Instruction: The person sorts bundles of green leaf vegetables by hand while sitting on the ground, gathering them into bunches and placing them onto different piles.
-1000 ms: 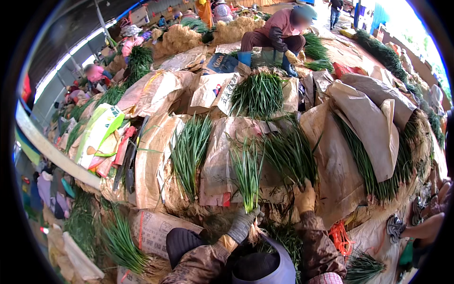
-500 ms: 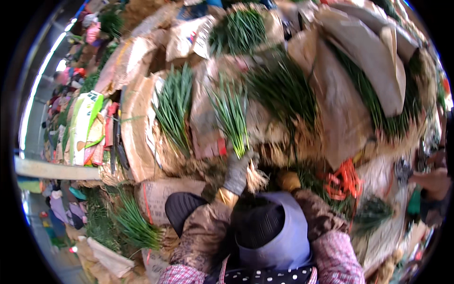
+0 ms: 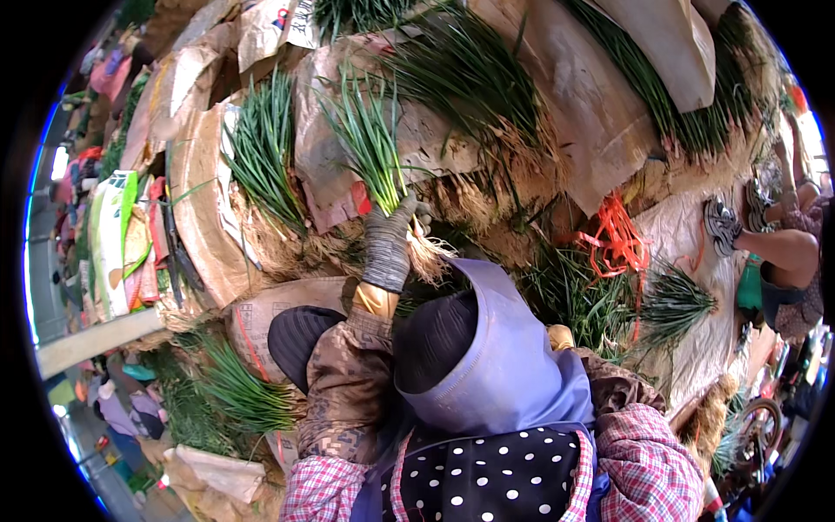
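Note:
My left hand (image 3: 391, 239), in a grey knit glove with a yellow cuff, is closed round the lower stalks of a small bunch of scallions (image 3: 370, 148). The green leaves point up and away, and the pale roots (image 3: 428, 252) stick out below my fingers on the right. Of my right hand (image 3: 561, 337), only a yellowish glove part shows past the blue-purple sheet (image 3: 496, 357) over my leg. Its fingers are hidden. Close beyond it lie loose green scallions (image 3: 565, 291).
Larger scallion heaps (image 3: 474, 70) lie on brown sacking (image 3: 591, 104) ahead, roots toward me. Another bunch (image 3: 265, 143) sits to the left. Orange-red plastic strips (image 3: 617, 235) lie to the right, near a small scallion bundle (image 3: 683, 304). Another person's leg (image 3: 778, 248) is at the far right.
The view has shifted, so the surroundings sit higher and farther left. My left hand still grips the scallion bunch. My right hand is now more covered by the blue-purple sheet.

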{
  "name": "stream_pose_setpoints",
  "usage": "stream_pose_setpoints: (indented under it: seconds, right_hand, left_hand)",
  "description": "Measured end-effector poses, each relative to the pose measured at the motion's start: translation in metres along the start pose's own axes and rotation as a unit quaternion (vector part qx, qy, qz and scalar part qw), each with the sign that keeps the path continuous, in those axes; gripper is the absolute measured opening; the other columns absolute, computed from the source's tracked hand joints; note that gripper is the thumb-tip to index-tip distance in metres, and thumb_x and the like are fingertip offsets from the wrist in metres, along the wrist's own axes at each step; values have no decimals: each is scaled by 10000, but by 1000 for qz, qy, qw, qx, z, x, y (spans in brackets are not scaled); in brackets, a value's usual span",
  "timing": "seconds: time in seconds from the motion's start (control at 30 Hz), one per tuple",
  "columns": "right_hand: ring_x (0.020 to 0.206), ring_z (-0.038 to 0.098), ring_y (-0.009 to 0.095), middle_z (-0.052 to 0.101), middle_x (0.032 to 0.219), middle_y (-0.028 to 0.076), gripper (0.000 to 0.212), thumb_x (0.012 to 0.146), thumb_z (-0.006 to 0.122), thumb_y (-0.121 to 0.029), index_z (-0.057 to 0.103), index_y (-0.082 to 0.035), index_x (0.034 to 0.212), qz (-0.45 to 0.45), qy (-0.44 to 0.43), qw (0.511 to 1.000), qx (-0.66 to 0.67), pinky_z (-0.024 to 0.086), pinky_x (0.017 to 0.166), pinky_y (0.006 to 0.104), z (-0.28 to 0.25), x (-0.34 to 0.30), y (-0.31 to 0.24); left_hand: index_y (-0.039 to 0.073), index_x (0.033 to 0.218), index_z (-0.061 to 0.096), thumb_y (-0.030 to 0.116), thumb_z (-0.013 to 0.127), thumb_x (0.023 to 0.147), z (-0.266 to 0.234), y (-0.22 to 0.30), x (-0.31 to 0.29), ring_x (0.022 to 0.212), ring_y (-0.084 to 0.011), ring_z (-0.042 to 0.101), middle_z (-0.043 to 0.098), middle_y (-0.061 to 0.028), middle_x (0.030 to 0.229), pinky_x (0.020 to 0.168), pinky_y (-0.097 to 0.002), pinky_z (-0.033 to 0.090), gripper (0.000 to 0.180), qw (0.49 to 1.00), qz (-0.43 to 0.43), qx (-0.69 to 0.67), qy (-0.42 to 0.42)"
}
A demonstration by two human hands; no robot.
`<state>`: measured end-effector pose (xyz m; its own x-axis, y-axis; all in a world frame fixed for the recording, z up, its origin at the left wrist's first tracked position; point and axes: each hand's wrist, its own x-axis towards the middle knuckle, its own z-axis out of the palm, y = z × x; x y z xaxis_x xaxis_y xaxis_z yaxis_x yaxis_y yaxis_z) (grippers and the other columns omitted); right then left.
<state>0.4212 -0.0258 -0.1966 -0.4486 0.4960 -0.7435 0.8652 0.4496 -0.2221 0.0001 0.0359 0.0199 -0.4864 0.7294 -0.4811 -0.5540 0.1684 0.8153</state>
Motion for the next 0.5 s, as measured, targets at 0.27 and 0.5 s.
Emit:
stream_pose_setpoints:
  seconds: [0.27, 0.5]
  right_hand:
    - [784, 582, 315, 614, 829, 156, 315, 815, 446, -322, 630, -67, 829, 90, -52, 993, 61, 461, 679, 406, -6, -92, 3]
    - [797, 584, 315, 613, 831, 167, 313, 803, 469, -320, 630, -54, 840, 145, -79, 981, 104, 463, 691, 399, -17, -162, -3]
  left_hand:
    - [27, 860, 536, 132, 599, 794, -5, -6, -1, 520, -154, 567, 599, -84, 674, 448, -277, 481, 140, 999, -22, -8, 29]
    - [28, 849, 532, 130, 596, 796, 5, 0, -4, 519, -149, 561, 597, -88, 678, 452, -267, 475, 132, 1000, 6, 19, -15]
